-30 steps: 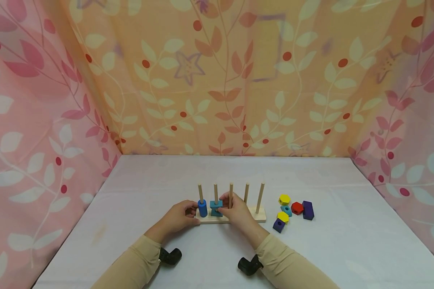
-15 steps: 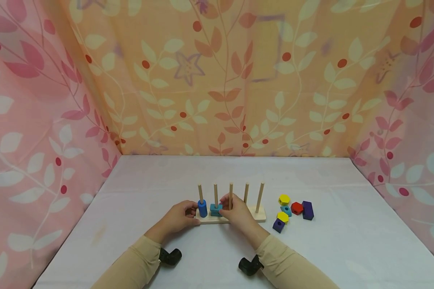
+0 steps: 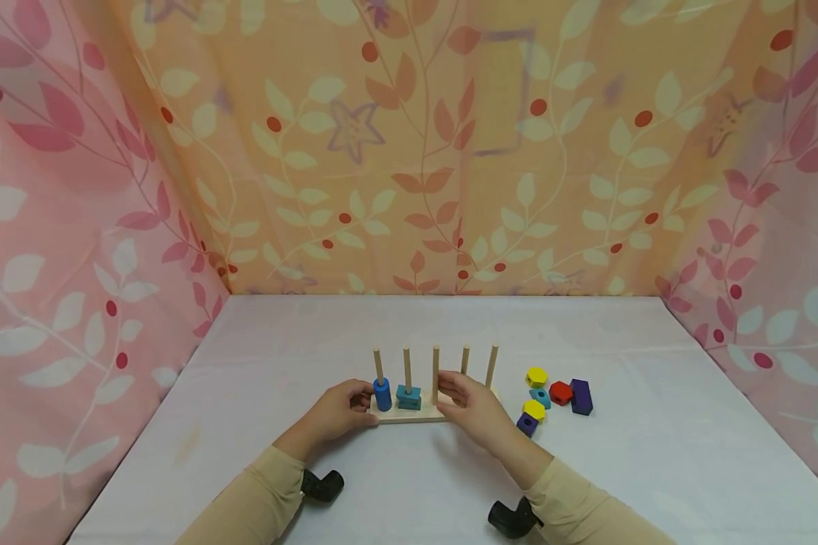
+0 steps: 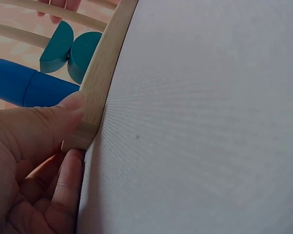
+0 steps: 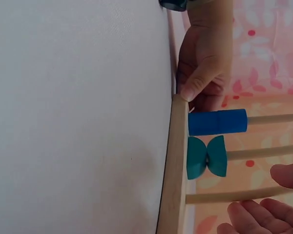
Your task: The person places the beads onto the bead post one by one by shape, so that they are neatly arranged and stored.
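Observation:
A wooden peg board (image 3: pixel 409 417) with several upright pegs stands on the white table. My left hand (image 3: pixel 339 410) holds its left end, the thumb pressed on the wood in the left wrist view. On the leftmost peg sit blue cylinders (image 3: pixel 382 395), one on the other. Two teal half-round blocks (image 5: pixel 206 157) are stacked on the second peg, their curved sides meeting. My right hand (image 3: pixel 476 409) is beside the bare third peg (image 3: pixel 435 375), thumb and fingers apart and holding nothing. Whether a fingertip touches that peg, I cannot tell.
Right of the board lie loose blocks: two yellow hexagons (image 3: pixel 536 377), a teal piece (image 3: pixel 540 397), a red hexagon (image 3: pixel 560 393), a long purple block (image 3: pixel 582 397) and a smaller purple block (image 3: pixel 527 424). Patterned cloth (image 3: pixel 416 151) walls the table's back and sides.
The upper teal block has slid down its peg onto the lower one. My right hand has let go of it and drawn back to the right. The left hand has stayed put.

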A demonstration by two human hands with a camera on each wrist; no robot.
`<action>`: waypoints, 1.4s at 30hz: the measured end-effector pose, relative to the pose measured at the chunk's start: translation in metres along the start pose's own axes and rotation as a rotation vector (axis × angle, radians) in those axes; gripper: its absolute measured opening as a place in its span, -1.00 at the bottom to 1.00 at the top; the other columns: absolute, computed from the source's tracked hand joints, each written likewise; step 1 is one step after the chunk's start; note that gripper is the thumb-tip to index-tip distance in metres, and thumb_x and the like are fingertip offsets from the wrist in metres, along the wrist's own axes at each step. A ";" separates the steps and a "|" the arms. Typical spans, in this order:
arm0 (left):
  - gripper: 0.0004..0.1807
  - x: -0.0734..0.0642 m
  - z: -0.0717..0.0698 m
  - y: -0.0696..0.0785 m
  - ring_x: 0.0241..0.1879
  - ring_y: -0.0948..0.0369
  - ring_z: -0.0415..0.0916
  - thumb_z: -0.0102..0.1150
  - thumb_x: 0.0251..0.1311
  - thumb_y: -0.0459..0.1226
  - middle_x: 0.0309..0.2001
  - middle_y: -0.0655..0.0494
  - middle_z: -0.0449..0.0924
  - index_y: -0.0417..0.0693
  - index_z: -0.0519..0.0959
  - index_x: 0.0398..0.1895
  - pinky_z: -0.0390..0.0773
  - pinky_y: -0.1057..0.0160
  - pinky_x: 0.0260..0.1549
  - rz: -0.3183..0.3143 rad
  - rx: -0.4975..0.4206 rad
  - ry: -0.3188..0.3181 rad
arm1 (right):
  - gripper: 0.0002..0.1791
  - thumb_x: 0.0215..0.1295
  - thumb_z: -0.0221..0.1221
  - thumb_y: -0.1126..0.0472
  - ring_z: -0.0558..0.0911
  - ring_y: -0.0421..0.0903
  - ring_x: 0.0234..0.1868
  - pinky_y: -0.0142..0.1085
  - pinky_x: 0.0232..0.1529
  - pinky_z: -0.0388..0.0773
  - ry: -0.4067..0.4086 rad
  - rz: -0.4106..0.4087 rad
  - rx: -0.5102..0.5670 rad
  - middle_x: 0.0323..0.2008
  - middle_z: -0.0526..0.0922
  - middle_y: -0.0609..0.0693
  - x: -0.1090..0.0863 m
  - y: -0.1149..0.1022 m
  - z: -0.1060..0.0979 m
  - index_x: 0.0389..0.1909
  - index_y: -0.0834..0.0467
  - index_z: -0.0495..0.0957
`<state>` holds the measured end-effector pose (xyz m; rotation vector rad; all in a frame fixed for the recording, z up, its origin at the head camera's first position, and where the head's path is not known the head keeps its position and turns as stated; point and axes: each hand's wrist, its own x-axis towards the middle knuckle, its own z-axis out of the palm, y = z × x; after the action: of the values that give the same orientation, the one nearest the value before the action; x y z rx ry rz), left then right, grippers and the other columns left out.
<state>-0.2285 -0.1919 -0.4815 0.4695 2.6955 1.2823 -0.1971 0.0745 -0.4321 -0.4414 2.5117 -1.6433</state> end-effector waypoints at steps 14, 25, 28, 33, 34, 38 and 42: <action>-0.56 0.001 0.000 -0.001 -0.27 0.24 0.40 0.41 -0.12 -0.23 -0.31 0.18 0.46 -0.04 0.52 -0.11 0.43 0.31 -0.25 -0.007 0.002 -0.007 | -0.84 0.17 0.18 0.35 0.58 -0.08 -0.19 -0.31 -0.15 0.50 0.100 0.059 -0.057 -0.19 0.60 0.14 -0.015 0.009 -0.066 -0.20 0.24 0.53; -0.55 0.001 0.000 0.000 -0.28 0.24 0.39 0.41 -0.12 -0.22 -0.31 0.18 0.45 -0.04 0.52 -0.10 0.43 0.28 -0.24 -0.009 0.012 -0.007 | -0.81 0.24 0.07 0.37 0.52 0.03 -0.10 -0.15 -0.10 0.48 0.110 0.150 -0.286 -0.09 0.57 0.16 -0.019 0.048 -0.118 -0.13 0.23 0.52; -0.55 0.001 0.000 0.000 -0.28 0.24 0.40 0.41 -0.13 -0.21 -0.32 0.18 0.46 -0.04 0.52 -0.11 0.43 0.28 -0.24 -0.008 0.018 -0.005 | -0.79 0.26 0.03 0.38 0.48 0.07 -0.04 -0.05 -0.03 0.42 0.078 0.197 -0.334 -0.03 0.53 0.17 -0.020 0.055 -0.124 -0.11 0.21 0.52; -0.54 0.001 -0.001 0.000 -0.27 0.25 0.40 0.41 -0.12 -0.20 -0.30 0.19 0.47 -0.05 0.51 -0.09 0.43 0.26 -0.22 -0.006 0.018 -0.005 | -0.71 0.26 -0.03 0.41 0.43 0.16 0.02 0.06 0.02 0.36 0.048 0.249 -0.397 0.06 0.47 0.22 -0.020 0.063 -0.125 -0.07 0.16 0.53; -0.54 0.001 -0.001 0.001 -0.27 0.25 0.40 0.41 -0.12 -0.19 -0.30 0.19 0.47 -0.05 0.51 -0.09 0.43 0.26 -0.22 -0.006 0.019 -0.006 | -0.70 0.26 -0.04 0.42 0.42 0.18 0.05 0.08 0.03 0.34 0.043 0.252 -0.409 0.08 0.46 0.23 -0.019 0.064 -0.126 -0.06 0.15 0.53; -0.55 0.000 -0.001 0.002 -0.27 0.25 0.41 0.41 -0.11 -0.20 -0.30 0.18 0.47 -0.05 0.51 -0.09 0.43 0.28 -0.22 -0.004 0.014 -0.008 | -0.64 0.25 -0.07 0.44 0.39 0.19 0.08 0.11 0.04 0.32 0.010 0.275 -0.442 0.13 0.40 0.28 -0.018 0.067 -0.126 -0.02 0.14 0.53; -0.56 0.000 -0.001 0.002 -0.27 0.25 0.41 0.41 -0.12 -0.21 -0.30 0.18 0.47 -0.04 0.52 -0.10 0.43 0.27 -0.21 -0.007 0.014 -0.006 | -0.64 0.24 -0.06 0.44 0.41 0.13 0.02 0.09 0.02 0.34 -0.037 0.283 -0.466 0.12 0.39 0.29 -0.019 0.068 -0.128 -0.02 0.12 0.54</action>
<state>-0.2280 -0.1913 -0.4793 0.4650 2.7008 1.2587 -0.2230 0.2176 -0.4431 -0.1376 2.7635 -0.9429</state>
